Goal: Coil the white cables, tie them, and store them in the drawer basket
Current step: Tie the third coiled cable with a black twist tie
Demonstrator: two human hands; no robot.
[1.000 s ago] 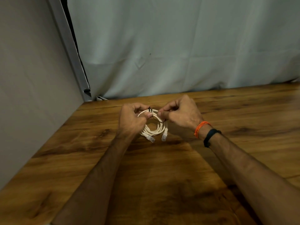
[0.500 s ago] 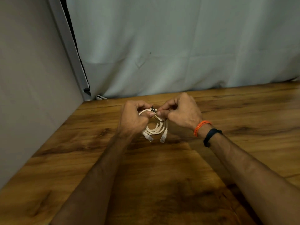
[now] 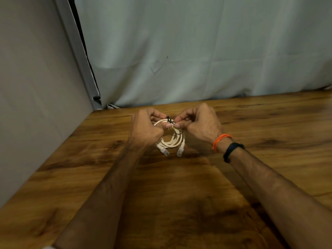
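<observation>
A white cable (image 3: 175,140) is wound into a small coil and held just above the wooden table (image 3: 179,203), its two plug ends hanging down. A thin black tie (image 3: 168,120) wraps the top of the coil, with a loose black loop below it. My left hand (image 3: 146,130) grips the coil's left side, thumb and finger pinching at the tie. My right hand (image 3: 199,123) pinches the tie's other end from the right. The fingertips of both hands meet at the top of the coil. No drawer basket is in view.
A grey wall panel (image 3: 36,105) bounds the table on the left. A pale curtain (image 3: 197,51) hangs along the table's far edge. I wear an orange thread and a black band on my right wrist (image 3: 226,146).
Both hands have shifted slightly and keep working the black tie at the top of the coil. The coil stays in the same place.
</observation>
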